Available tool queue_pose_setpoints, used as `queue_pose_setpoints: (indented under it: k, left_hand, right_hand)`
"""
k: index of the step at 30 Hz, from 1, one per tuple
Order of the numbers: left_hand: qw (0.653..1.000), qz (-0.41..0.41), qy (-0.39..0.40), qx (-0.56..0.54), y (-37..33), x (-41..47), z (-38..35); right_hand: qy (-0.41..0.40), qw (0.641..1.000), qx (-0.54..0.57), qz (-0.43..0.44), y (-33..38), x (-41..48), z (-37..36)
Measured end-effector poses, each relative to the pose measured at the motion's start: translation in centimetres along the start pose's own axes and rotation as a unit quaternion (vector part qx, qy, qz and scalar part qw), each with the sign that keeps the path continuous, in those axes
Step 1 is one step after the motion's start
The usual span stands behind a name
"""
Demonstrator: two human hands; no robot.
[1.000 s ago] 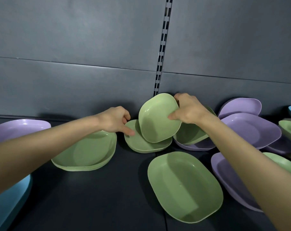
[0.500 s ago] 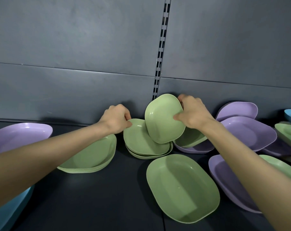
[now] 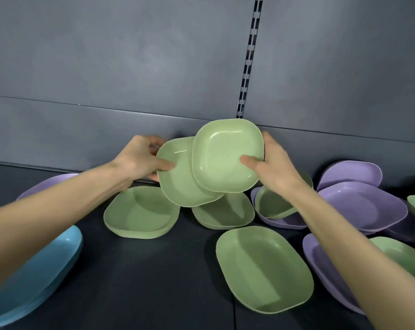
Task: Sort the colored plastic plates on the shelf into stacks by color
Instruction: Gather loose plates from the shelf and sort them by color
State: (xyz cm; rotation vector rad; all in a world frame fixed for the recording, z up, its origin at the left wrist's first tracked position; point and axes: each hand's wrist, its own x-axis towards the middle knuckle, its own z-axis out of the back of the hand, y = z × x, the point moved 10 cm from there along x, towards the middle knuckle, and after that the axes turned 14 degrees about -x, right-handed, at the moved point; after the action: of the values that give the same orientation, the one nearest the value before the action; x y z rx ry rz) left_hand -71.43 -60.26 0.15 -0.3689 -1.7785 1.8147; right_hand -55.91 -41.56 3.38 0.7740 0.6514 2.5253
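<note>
My right hand (image 3: 271,169) grips a small square green plate (image 3: 225,153), tilted toward me above the shelf. My left hand (image 3: 139,160) holds a second small green plate (image 3: 178,182), lifted and partly behind the first. Under them lies another small green plate (image 3: 227,214) on the shelf. A stack of larger green plates (image 3: 139,214) sits to the left, and a single large oblong green plate (image 3: 263,267) lies in front.
Purple plates (image 3: 361,206) pile at the right, one holding a green plate (image 3: 273,203). A blue stack (image 3: 35,275) is at the lower left, a purple plate (image 3: 47,184) behind my left arm. The dark shelf back wall (image 3: 130,79) stands close behind.
My left hand has picked up a small green plate from the pile and raised it. My right hand has lifted its plate higher, beside it.
</note>
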Motion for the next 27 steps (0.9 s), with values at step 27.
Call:
queue_pose_setpoints:
  k: [27]
  left_hand:
    - [0.893,-0.087,0.249,0.365,7.2,2.2,3.9]
  right_hand:
    - [-0.020,0.992,-0.019,-0.122,2.8,-1.9,-9.0]
